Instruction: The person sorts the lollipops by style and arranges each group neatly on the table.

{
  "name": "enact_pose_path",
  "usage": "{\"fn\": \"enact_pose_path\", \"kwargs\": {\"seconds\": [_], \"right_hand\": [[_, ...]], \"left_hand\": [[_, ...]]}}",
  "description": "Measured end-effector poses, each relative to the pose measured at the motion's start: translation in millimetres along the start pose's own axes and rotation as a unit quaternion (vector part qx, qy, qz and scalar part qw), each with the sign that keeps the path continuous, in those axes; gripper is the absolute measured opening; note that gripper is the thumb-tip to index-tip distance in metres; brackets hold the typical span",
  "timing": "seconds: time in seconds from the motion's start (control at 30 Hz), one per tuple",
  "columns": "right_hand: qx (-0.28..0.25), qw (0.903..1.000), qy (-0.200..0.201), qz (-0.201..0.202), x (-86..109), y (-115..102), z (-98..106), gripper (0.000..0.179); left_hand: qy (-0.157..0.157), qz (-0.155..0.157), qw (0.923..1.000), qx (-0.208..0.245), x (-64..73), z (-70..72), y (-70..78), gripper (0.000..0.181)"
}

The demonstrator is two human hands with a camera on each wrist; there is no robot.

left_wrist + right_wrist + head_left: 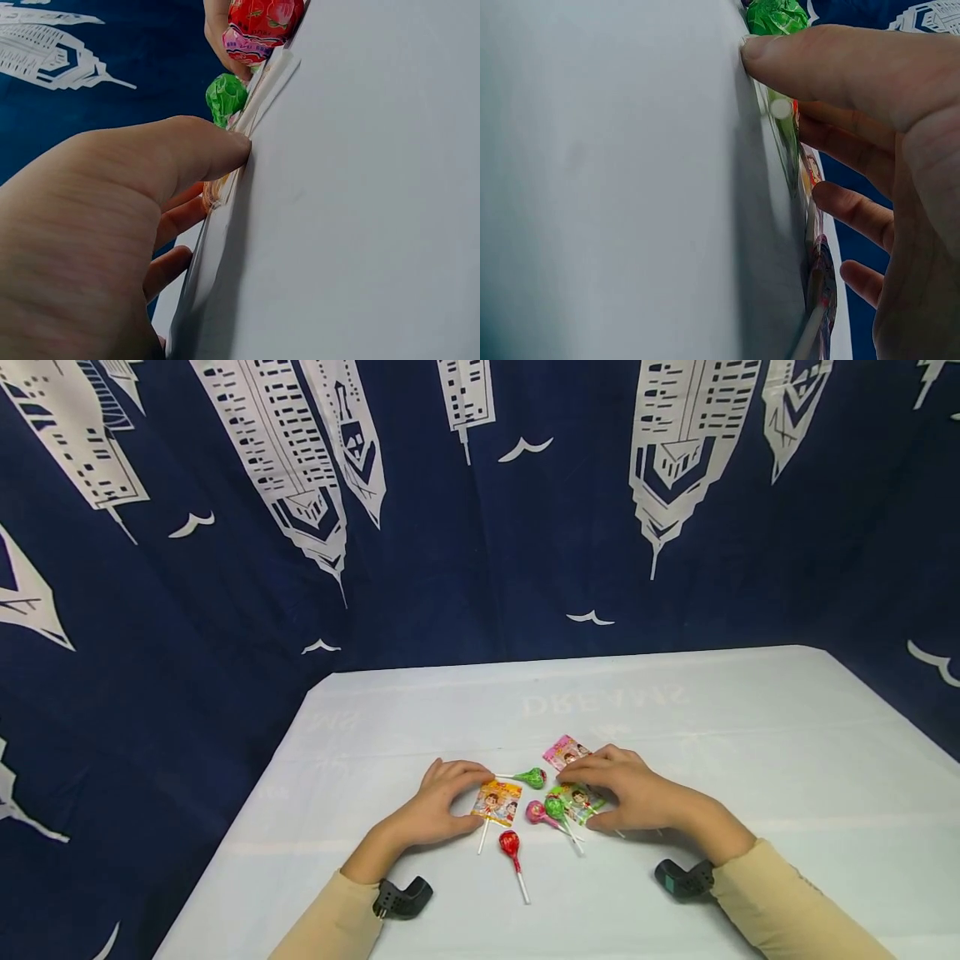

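Observation:
My left hand point(442, 802) lies at the left of the candies, its thumb and fingers gripping the left edges of a flat orange lollipop packet point(497, 802) whose white stick points toward me. Across from it, my right hand point(626, 789) spans a flat green lollipop packet point(579, 800), thumb at its near edge and fingers at the far side. Beyond those fingers lies a flat pink packet point(562, 750), partly covered. Between the hands are a green-topped lollipop point(534, 777), a pink lollipop point(536, 812) and another green lollipop point(555, 807) with crossing sticks.
A red lollipop point(509, 843) lies nearest me, stick toward me. Everything rests on a white-covered table point(337, 827). Behind it hangs a dark blue cloth point(480, 568) with white building prints. Black bands point(405, 897) are worn on both wrists.

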State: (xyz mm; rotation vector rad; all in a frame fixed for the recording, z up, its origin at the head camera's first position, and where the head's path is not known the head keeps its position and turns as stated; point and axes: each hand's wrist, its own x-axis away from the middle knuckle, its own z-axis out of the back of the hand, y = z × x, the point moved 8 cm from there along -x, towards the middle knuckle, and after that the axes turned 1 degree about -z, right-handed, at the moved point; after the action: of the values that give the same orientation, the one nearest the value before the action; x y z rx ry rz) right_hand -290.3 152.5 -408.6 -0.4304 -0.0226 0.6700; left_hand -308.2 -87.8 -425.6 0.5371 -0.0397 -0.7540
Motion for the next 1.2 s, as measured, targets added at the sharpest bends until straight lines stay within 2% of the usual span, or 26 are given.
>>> {"fn": "enact_pose_path", "kwargs": {"seconds": [0.37,0.6,0.83,1.2], "right_hand": [[0.001,1.0,0.0,0.004,-0.5,-1.0,-2.4,0.061],[0.021,0.9995,0.014,0.017,-2.2,-5.8,1.1,0.059],[0.048,0.9985,0.022,0.016,-2.8,-9.4,1.4,0.059],[0.05,0.9984,0.023,0.014,-2.5,-7.5,2.0,0.06]], "left_hand": [[-0.004,0.005,0.9999,0.015,1.6,-1.7,-4.2,0.058],[-0.002,0.007,0.9994,0.035,2.0,3.4,-2.3,0.057],[-0.008,0.015,0.9992,0.035,3.2,4.3,-4.7,0.056],[0.007,0.018,0.999,0.041,6.2,12.7,-9.4,0.058]]}}
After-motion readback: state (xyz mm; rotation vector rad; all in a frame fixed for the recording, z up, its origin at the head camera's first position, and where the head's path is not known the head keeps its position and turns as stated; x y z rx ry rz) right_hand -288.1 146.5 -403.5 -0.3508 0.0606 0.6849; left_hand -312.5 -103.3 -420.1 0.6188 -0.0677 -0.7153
